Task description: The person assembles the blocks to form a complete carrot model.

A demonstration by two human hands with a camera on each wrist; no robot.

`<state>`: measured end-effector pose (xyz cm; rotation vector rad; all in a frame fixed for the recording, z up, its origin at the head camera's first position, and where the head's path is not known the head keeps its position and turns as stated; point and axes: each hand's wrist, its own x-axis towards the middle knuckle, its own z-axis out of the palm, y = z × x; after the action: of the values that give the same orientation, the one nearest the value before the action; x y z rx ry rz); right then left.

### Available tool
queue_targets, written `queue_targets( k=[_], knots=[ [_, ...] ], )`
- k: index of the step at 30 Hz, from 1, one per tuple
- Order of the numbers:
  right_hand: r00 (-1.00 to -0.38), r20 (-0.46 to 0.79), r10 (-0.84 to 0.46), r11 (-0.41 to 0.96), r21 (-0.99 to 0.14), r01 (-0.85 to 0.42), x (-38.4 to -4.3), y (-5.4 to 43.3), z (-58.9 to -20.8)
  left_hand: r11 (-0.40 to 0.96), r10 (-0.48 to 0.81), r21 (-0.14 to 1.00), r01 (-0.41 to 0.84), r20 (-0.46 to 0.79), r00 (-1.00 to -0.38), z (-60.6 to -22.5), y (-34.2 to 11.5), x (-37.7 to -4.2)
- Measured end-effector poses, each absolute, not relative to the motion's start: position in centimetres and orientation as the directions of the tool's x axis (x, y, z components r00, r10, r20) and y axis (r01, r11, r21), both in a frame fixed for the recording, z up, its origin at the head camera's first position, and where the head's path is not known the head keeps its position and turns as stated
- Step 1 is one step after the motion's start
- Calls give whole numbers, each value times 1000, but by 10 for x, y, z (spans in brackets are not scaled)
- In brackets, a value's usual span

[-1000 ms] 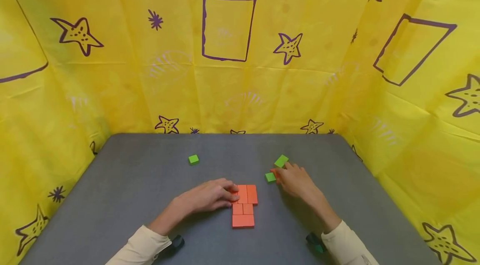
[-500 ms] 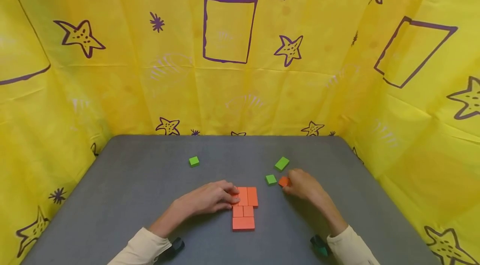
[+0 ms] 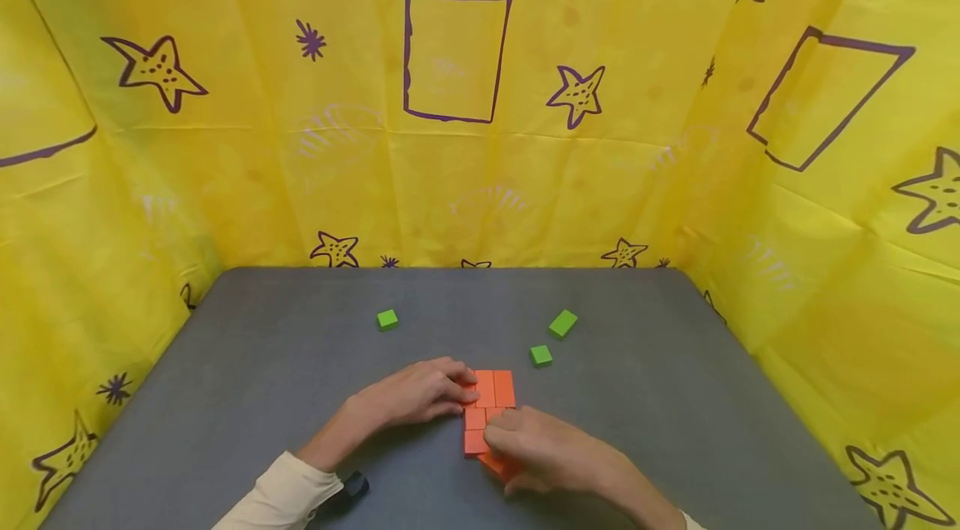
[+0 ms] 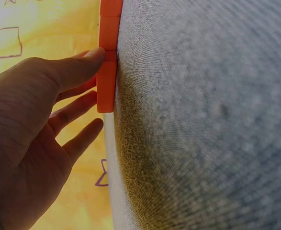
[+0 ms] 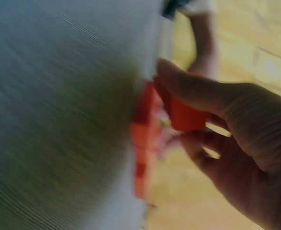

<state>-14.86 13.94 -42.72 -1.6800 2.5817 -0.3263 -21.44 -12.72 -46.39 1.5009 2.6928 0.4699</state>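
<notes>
Several orange blocks (image 3: 484,388) lie joined flat on the grey table, wider at the far end. My left hand (image 3: 420,392) rests at their far left, fingers over the leftmost block and thumb at its edge; the left wrist view shows the thumb touching the block's edge (image 4: 106,88) and the other fingers fairly straight. My right hand (image 3: 551,451) pinches another orange block (image 5: 187,116) between thumb and fingers. It is tilted, just above the near right part of the layout, and partly covered by the fingers. The right wrist view is blurred.
A small green block (image 3: 387,320) lies at the far left of the table (image 3: 300,305). Two more, a longer green block (image 3: 562,324) and a small green block (image 3: 541,356), lie right of the layout. A yellow patterned curtain (image 3: 345,180) stands around the table.
My right hand has picked up the orange block from beside the green blocks and moved it left and nearer, to the layout's near end. The left hand has stayed in place.
</notes>
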Motion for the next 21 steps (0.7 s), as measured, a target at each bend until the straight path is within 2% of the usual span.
queue_targets(
  k=[2, 6, 14, 21],
  knots=[
    [-366, 122, -923, 355, -102, -929, -145, 132, -437, 492, 834, 274, 826, 123, -538, -464, -128, -214],
    [-349, 152, -925, 355, 15, -935, -146, 125, -445, 500, 829, 283, 819, 117, -546, -463, -128, -214],
    [-335, 143, -931, 334, -30, -942, -155, 121, -439, 501, 827, 301, 811, 110, -552, -462, -128, -215],
    [-348, 136, -928, 343, -56, -938, -157, 120, -441, 501, 826, 308, 809, 107, -553, -463, -128, -215]
  ],
)
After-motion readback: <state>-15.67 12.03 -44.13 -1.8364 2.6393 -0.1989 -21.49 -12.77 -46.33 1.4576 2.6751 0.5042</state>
